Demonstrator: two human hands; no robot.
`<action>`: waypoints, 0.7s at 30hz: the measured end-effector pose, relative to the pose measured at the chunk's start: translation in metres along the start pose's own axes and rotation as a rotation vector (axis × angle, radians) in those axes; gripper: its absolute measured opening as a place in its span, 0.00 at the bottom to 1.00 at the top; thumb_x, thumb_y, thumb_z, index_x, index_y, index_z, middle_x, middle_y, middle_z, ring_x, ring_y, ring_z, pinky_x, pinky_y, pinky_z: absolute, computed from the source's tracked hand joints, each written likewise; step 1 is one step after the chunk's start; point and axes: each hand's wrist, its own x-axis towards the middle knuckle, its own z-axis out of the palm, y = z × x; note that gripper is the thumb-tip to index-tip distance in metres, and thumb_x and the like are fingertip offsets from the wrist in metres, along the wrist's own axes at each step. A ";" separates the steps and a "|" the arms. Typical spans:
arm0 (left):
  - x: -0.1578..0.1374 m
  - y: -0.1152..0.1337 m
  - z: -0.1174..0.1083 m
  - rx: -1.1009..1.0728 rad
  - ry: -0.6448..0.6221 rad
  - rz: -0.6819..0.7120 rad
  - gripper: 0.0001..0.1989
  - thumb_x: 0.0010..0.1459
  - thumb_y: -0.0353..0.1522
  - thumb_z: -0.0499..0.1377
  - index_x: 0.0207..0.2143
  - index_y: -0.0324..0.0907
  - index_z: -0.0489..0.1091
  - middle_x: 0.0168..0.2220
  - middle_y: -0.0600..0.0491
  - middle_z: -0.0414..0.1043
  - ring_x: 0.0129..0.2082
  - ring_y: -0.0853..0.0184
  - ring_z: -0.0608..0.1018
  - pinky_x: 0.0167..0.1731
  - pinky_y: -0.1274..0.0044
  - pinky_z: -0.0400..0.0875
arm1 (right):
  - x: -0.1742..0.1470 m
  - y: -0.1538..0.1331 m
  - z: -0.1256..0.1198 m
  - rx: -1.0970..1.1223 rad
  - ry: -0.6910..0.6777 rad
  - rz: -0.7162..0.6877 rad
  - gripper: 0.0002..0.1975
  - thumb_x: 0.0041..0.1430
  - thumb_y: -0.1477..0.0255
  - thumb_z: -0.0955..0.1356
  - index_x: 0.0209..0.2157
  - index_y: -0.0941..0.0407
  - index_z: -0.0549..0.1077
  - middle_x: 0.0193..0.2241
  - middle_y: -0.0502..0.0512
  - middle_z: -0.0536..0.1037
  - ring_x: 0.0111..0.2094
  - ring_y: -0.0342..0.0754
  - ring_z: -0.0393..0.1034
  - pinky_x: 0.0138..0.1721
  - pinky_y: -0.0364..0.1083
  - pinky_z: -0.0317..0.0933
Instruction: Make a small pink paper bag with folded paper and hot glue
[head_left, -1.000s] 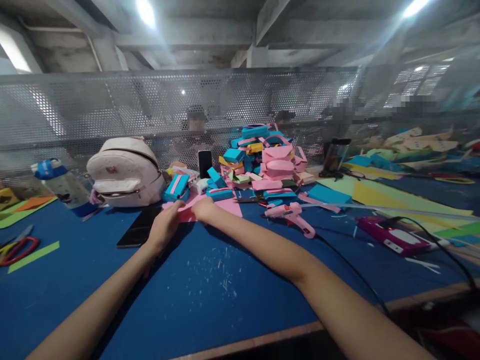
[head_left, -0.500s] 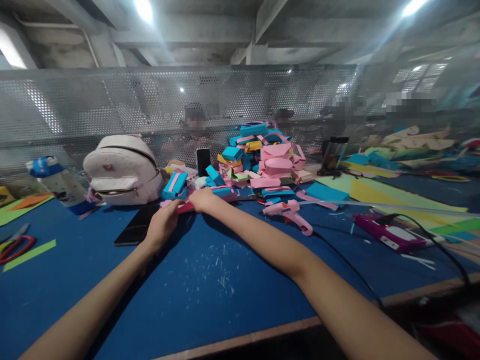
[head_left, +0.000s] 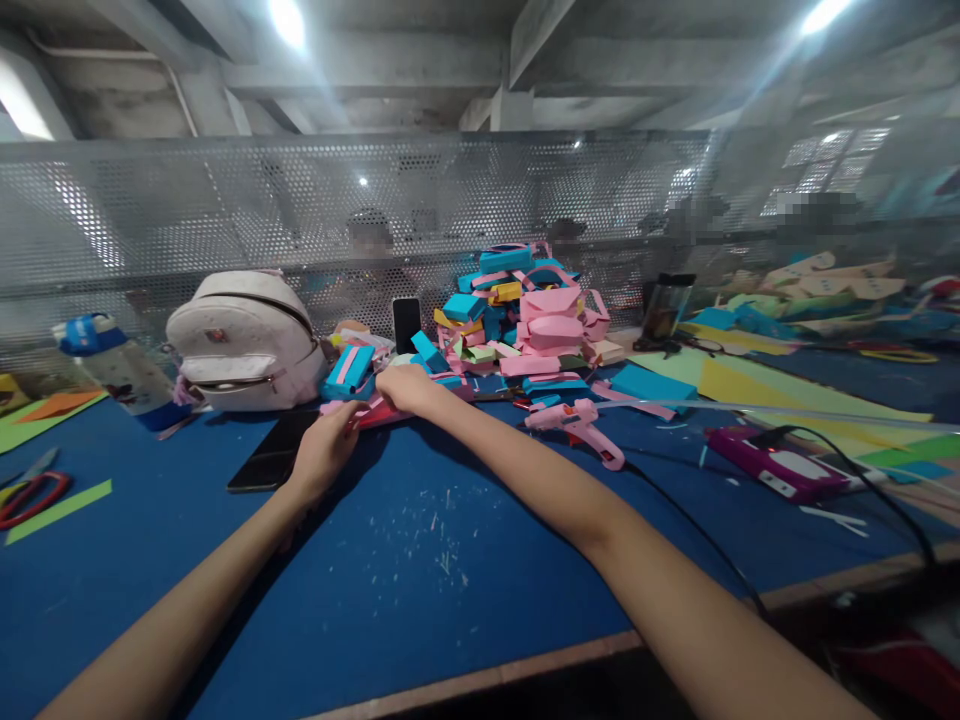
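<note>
Toward the far side of the blue tabletop (head_left: 420, 560), both my arms reach out to a pink sheet (head_left: 382, 413), which lies between the white backpack (head_left: 244, 340) and the heaped paper pieces (head_left: 551, 325). With my left grip (head_left: 326, 445) I seem to pinch its left end, thumb and fingers nearly together, probably to steady it. My right grip (head_left: 406, 388) is curled over its farther part, knuckles up; the fingertips are hidden, so I cannot tell how tightly they close. A black phone (head_left: 264, 462) lies flat just beside my left wrist. The pink glue gun (head_left: 574, 425) sits to the right, nozzle pointing left and handle slanting my way, which likely makes it easy to grab.
</note>
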 end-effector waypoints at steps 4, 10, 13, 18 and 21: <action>0.000 0.002 -0.003 0.011 -0.029 0.056 0.15 0.64 0.36 0.57 0.51 0.40 0.67 0.49 0.48 0.71 0.44 0.63 0.76 0.43 0.66 0.74 | 0.002 0.003 0.003 0.013 -0.002 0.020 0.17 0.64 0.66 0.67 0.51 0.59 0.69 0.49 0.59 0.72 0.46 0.52 0.71 0.45 0.54 0.68; 0.002 0.006 -0.006 0.057 -0.011 0.132 0.14 0.64 0.35 0.56 0.52 0.42 0.67 0.55 0.47 0.67 0.50 0.61 0.74 0.48 0.63 0.72 | 0.009 0.007 0.007 0.024 -0.014 0.084 0.17 0.64 0.66 0.67 0.52 0.58 0.69 0.50 0.59 0.71 0.46 0.52 0.70 0.45 0.54 0.68; 0.003 0.002 -0.003 0.083 -0.022 0.163 0.13 0.64 0.34 0.57 0.49 0.42 0.69 0.55 0.47 0.67 0.50 0.61 0.73 0.49 0.63 0.71 | 0.012 0.009 0.010 0.030 -0.040 0.081 0.17 0.64 0.66 0.67 0.51 0.58 0.69 0.49 0.59 0.72 0.46 0.52 0.70 0.45 0.54 0.68; 0.002 -0.007 0.000 0.118 -0.036 0.179 0.13 0.64 0.35 0.57 0.49 0.42 0.69 0.53 0.47 0.68 0.47 0.62 0.75 0.46 0.65 0.73 | 0.015 0.017 0.013 0.050 -0.056 0.050 0.17 0.64 0.66 0.67 0.51 0.58 0.69 0.49 0.58 0.72 0.46 0.52 0.70 0.45 0.54 0.68; 0.002 -0.010 -0.001 0.140 -0.043 0.173 0.13 0.64 0.36 0.57 0.49 0.41 0.68 0.52 0.47 0.69 0.46 0.63 0.75 0.45 0.66 0.73 | 0.016 0.020 0.012 0.045 -0.060 0.039 0.17 0.65 0.66 0.67 0.52 0.58 0.69 0.50 0.58 0.71 0.46 0.52 0.70 0.45 0.55 0.68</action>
